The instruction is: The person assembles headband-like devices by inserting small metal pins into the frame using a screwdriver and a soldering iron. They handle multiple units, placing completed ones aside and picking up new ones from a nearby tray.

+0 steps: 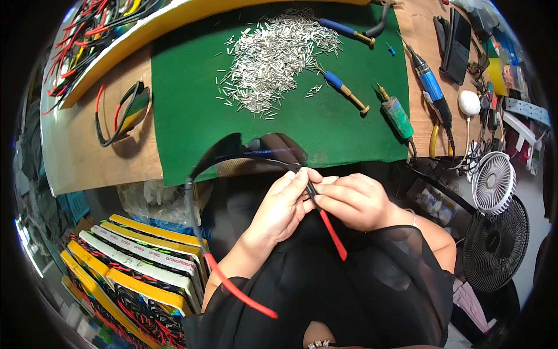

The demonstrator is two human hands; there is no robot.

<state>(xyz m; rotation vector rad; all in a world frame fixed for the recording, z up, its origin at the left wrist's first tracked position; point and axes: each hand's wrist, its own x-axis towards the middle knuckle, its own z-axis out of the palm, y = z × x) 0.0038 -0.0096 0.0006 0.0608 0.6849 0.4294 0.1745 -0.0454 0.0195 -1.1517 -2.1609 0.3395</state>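
Note:
Both hands hold a pair of sunglasses (282,148) just off the near edge of the green mat. It has a black frame, dark lenses and red temple tips. My left hand (278,203) grips the frame near the right-hand hinge, thumb and fingers pinched together. Pressed close beside it, my right hand (357,200) closes its fingertips on the same temple near the hinge. Whether a small part sits between those fingertips is hidden. The other temple hangs down past my left forearm. Beyond the glasses lies a heap of small silvery pins (267,64).
On the green mat (203,134) lie two blue-handled screwdrivers (343,90) and a green-handled tool (397,116). A blue electric screwdriver (430,87) is at right. Another pair of glasses (136,110) rests at left. Yellow-edged trays (151,294) of glasses stand lower left; fans (494,183) lower right.

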